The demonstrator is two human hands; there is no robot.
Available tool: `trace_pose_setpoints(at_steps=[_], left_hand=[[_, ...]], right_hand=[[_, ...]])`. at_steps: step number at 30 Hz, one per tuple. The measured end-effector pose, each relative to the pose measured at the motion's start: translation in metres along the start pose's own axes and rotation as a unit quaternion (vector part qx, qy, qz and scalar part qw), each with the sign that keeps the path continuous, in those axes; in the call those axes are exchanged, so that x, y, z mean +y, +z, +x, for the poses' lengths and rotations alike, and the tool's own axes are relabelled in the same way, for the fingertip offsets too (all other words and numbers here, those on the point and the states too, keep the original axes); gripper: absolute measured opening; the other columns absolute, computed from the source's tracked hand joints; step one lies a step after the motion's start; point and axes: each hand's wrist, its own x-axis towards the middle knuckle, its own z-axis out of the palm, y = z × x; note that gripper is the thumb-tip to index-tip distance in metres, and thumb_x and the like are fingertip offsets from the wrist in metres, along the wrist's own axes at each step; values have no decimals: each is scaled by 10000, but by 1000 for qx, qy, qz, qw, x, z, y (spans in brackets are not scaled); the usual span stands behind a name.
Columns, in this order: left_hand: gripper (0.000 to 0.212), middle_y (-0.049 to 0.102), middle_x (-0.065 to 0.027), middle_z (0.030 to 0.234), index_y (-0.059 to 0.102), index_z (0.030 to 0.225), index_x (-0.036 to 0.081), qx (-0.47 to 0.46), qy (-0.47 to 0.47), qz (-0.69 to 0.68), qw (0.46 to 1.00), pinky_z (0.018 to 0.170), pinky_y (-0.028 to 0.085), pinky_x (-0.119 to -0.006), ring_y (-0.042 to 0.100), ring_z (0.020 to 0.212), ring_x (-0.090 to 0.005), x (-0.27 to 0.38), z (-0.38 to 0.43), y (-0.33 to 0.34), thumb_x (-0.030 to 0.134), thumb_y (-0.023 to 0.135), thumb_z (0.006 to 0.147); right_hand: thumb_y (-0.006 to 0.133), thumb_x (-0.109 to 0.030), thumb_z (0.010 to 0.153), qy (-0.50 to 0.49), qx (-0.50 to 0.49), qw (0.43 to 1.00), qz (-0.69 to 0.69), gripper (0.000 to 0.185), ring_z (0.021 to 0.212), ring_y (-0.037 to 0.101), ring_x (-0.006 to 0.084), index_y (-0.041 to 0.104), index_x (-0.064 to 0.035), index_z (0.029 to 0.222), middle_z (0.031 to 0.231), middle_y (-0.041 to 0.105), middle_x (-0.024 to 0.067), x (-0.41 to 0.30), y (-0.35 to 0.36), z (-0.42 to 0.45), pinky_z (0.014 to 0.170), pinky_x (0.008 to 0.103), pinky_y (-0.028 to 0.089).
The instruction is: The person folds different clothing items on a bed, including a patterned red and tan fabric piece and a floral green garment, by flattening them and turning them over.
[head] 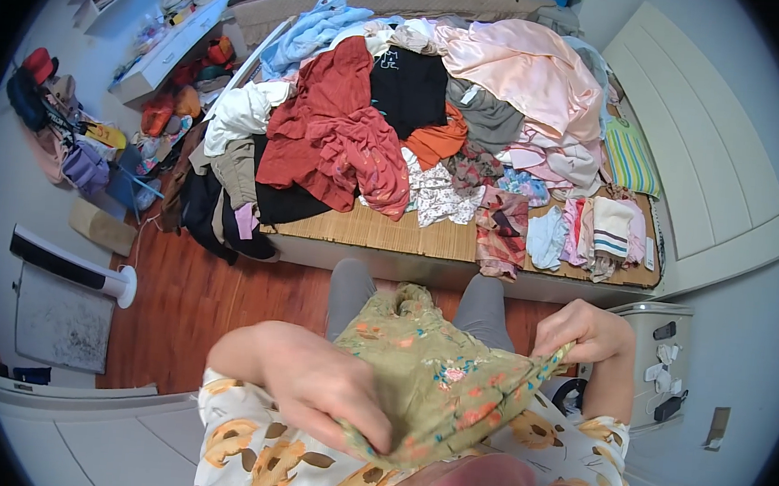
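Observation:
A green cloth garment with a floral pattern (441,375) hangs between my hands, close to my chest and over my lap. My left hand (332,391) grips its near edge at the lower left. My right hand (576,334) pinches its edge on the right side, so that the edge is drawn out between them. Beyond my knees, a large heap of clothes lies on the bed, with a dark red garment (330,124), a black shirt (410,92) and a pink satin cloth (524,66). Small folded garments (611,228) lie at the bed's near right corner.
The bed has a bamboo mat (377,232) along its near edge. A white cabinet (654,329) holding small devices stands at the right. At the left are a tower fan (69,265), a beige box (103,226) and hanging bags (86,167).

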Motion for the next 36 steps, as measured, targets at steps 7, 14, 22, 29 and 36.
trace_pose_setpoints(at_steps=[7, 14, 22, 29, 36], left_hand=[[241, 618, -40, 668, 622, 950, -56, 30, 96, -308, 946, 430, 405, -239, 555, 510, -105, -90, 17, 8, 181, 588, 925], [278, 578, -96, 1064, 547, 1092, -2, 350, -157, -26, 923, 842, 451, -305, 562, 979, -186, -92, 42, 7, 239, 485, 969], [692, 230, -178, 1499, 262, 1426, -13, 174, 4, -47, 984, 1124, 164, -410, 188, 1400, -281, -133, 9, 23, 491, 342, 959], [746, 220, -182, 1507, 226, 1440, -25, 184, 4, -51, 982, 1128, 164, -405, 191, 1402, -287, -150, -1, 34, 518, 346, 944], [758, 261, -189, 1487, 232, 1434, -37, 184, -6, -44, 982, 1115, 203, -398, 244, 1381, -292, -153, -3, 37, 511, 375, 931]], right_hand=[[627, -110, 815, 35, -46, 998, -15, 271, 654, 568, 249, 648, 83, 1005, 790, 595, 139, 1, -1, -15, 589, 321, 443], [665, -73, 770, 59, -12, 998, -1, 256, 625, 562, 253, 654, 90, 967, 744, 585, 144, 4, 4, -23, 562, 327, 439], [672, -21, 718, 108, 27, 992, -58, 268, 701, 590, 251, 674, 16, 984, 780, 606, 118, -3, 12, -31, 608, 334, 461], [619, 19, 625, 151, 92, 966, -187, 365, 752, 576, 281, 681, -26, 982, 774, 594, 98, -10, 23, -31, 652, 373, 469], [617, 53, 581, 178, 209, 883, -382, 328, 810, 516, 255, 677, -44, 889, 793, 503, 66, -14, 27, 0, 729, 358, 419]])
